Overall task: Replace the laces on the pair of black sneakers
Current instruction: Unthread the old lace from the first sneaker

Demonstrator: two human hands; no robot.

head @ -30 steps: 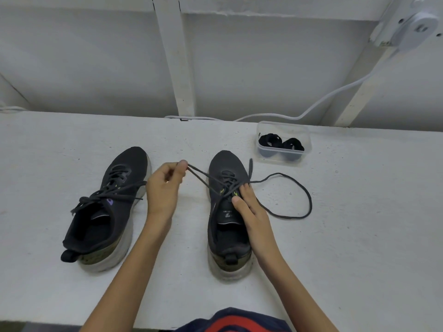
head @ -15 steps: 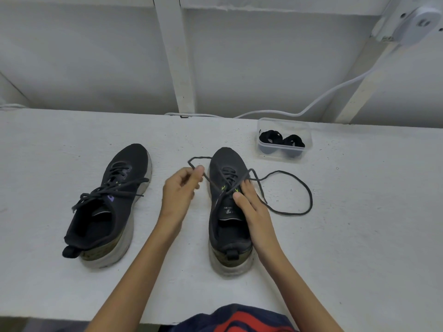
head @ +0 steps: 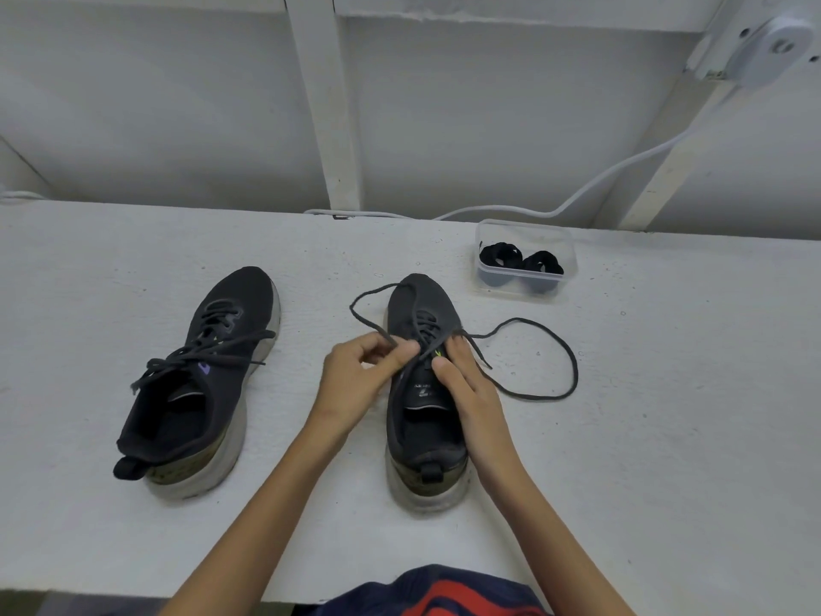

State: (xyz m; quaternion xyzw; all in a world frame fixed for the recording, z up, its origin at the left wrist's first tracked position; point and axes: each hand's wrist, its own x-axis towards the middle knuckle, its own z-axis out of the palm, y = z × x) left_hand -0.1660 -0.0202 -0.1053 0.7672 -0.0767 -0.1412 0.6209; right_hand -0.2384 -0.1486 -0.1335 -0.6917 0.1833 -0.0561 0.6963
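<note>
Left hand [head: 355, 384] nearer sneaker [head: 420, 300], pinching lace [head: 522, 320]; tub [head: 520, 290] holds coiled laces [head: 502, 255].

The upper eyelets of the right-hand sneaker [head: 426, 437] are covered by the left hand [head: 355, 384] and right hand [head: 471, 393], so the lace [head: 573, 371] cannot be traced there. The insole print [head: 424, 390] is too small to be read. The white device [head: 773, 46] is cut off by the frame edge.

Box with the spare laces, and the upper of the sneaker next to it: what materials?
Box: looks like clear, slightly frosted plastic; the coiled laces show through its wall. Sneaker upper: probably knit or mesh fabric, matte black, no shine.
</note>
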